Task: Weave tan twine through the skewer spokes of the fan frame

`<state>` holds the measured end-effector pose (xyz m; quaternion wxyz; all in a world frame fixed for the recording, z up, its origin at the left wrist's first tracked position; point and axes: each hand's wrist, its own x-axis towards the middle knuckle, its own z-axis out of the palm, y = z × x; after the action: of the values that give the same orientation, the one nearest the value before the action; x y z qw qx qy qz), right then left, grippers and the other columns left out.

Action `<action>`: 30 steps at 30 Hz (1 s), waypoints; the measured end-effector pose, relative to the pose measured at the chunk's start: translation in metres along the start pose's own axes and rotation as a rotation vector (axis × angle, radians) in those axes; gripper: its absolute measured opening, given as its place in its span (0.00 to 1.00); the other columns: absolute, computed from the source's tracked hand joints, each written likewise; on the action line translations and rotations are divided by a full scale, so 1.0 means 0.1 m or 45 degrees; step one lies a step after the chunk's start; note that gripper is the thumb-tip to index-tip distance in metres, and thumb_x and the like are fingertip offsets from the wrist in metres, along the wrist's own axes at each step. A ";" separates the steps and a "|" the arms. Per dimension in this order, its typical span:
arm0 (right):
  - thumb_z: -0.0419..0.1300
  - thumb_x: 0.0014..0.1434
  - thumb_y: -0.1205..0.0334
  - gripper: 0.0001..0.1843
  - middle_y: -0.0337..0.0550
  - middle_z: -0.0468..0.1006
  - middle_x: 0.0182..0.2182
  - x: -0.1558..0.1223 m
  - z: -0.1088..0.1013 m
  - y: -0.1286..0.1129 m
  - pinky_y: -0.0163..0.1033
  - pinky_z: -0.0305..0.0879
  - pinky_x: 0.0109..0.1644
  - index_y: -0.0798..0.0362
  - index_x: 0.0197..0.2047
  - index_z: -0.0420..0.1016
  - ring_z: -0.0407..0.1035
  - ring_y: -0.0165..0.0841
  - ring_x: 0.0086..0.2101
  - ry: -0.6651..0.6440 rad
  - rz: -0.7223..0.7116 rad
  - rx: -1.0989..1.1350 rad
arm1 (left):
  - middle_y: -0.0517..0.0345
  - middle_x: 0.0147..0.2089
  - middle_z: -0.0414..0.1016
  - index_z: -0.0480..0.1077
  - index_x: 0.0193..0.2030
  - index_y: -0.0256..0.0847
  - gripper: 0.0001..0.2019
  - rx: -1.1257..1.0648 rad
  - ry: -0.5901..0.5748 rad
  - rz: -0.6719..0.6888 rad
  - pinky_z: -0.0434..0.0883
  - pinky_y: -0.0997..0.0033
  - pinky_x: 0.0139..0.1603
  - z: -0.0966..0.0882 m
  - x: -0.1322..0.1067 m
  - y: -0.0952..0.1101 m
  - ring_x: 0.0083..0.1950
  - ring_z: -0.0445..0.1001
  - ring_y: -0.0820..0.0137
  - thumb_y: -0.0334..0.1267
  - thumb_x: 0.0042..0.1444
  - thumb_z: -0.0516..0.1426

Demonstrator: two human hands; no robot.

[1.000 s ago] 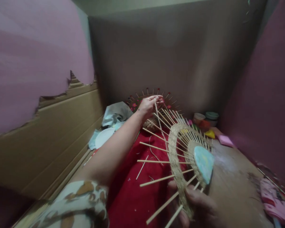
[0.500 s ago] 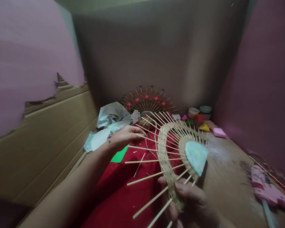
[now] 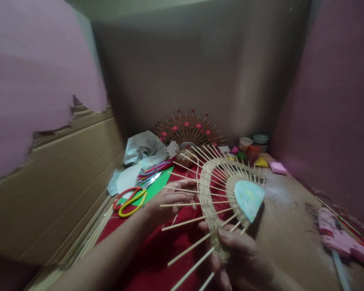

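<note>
A half-round woven fan [image 3: 206, 190] of thin wooden sticks, with a twine band and a pale blue-green half-disc at its centre, is held up before me. My right hand [image 3: 239, 250] grips the lower end of its band, thumb in front and fingers behind. On the fan's left side, my left hand [image 3: 174, 198] has its fingers stretched out behind the protruding sticks, close to the band. Whether those fingertips touch it, I cannot tell. Scissors [image 3: 132, 202] with red and yellow handles lie left of that hand, by a green sheet [image 3: 159, 186].
Red cloth [image 3: 157, 250] covers part of the table. At the back stand a flower-decorated fan [image 3: 186, 127], a ball of twine [image 3: 186, 157] and small tubs [image 3: 261, 141]. A pink glue gun [image 3: 336, 234] lies at right. Cardboard [image 3: 63, 173] borders the left side.
My left hand has moved down and toward me along the fan's left side, uncovering the scissors and coloured strips. The right hand still holds the fan, which has shifted only slightly.
</note>
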<state>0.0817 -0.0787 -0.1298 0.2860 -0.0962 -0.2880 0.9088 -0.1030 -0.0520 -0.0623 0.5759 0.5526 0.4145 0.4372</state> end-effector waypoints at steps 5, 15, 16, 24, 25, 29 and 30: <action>0.57 0.53 0.55 0.22 0.42 0.77 0.21 0.05 -0.01 0.05 0.27 0.56 0.14 0.60 0.48 0.67 0.68 0.28 0.14 0.003 -0.017 0.014 | 0.51 0.47 0.74 0.73 0.45 0.43 0.21 -0.406 -0.093 -0.055 0.68 0.66 0.48 -0.01 0.00 -0.06 0.49 0.72 0.62 0.29 0.40 0.61; 0.56 0.54 0.56 0.16 0.44 0.76 0.18 0.09 -0.05 0.15 0.25 0.56 0.13 0.64 0.37 0.71 0.67 0.26 0.12 -0.018 0.023 0.152 | 0.49 0.50 0.73 0.71 0.49 0.39 0.24 -0.552 -0.215 0.025 0.64 0.62 0.55 -0.04 -0.04 -0.03 0.54 0.68 0.60 0.27 0.42 0.56; 0.56 0.54 0.56 0.18 0.44 0.75 0.17 0.09 -0.07 0.16 0.25 0.56 0.13 0.65 0.35 0.72 0.67 0.26 0.12 -0.012 0.057 0.161 | 0.49 0.51 0.72 0.69 0.51 0.39 0.25 -0.544 -0.254 0.040 0.63 0.59 0.56 -0.04 -0.05 -0.01 0.55 0.67 0.59 0.27 0.43 0.56; 0.56 0.57 0.59 0.12 0.47 0.79 0.24 0.15 -0.18 0.17 0.27 0.64 0.19 0.63 0.34 0.72 0.70 0.27 0.17 0.130 0.236 0.263 | 0.42 0.55 0.69 0.63 0.58 0.36 0.33 -0.379 -0.404 0.053 0.57 0.49 0.59 -0.07 -0.07 0.19 0.58 0.63 0.49 0.39 0.41 0.60; 0.57 0.57 0.60 0.12 0.48 0.79 0.25 0.16 -0.16 0.16 0.27 0.65 0.20 0.63 0.34 0.71 0.71 0.27 0.18 0.132 0.237 0.270 | 0.41 0.56 0.68 0.63 0.58 0.36 0.33 -0.325 -0.401 0.052 0.58 0.49 0.58 -0.08 -0.07 0.22 0.58 0.64 0.49 0.40 0.42 0.61; 0.57 0.57 0.62 0.11 0.49 0.78 0.27 0.20 -0.06 0.14 0.29 0.68 0.26 0.65 0.35 0.71 0.74 0.30 0.23 0.130 0.194 0.301 | 0.42 0.55 0.70 0.65 0.56 0.37 0.24 -0.044 -0.350 -0.064 0.62 0.55 0.56 -0.06 -0.05 0.40 0.54 0.68 0.56 0.36 0.51 0.59; 0.56 0.57 0.62 0.13 0.50 0.78 0.29 0.21 -0.05 0.14 0.30 0.68 0.28 0.66 0.37 0.71 0.74 0.31 0.25 0.120 0.185 0.294 | 0.42 0.54 0.71 0.66 0.55 0.38 0.21 0.022 -0.337 -0.079 0.63 0.56 0.55 -0.04 -0.04 0.45 0.53 0.70 0.58 0.35 0.53 0.58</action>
<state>0.0597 -0.0734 -0.1418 0.2419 -0.1257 -0.1599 0.9487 -0.1096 -0.0545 -0.0179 0.6340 0.5974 0.3554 0.3389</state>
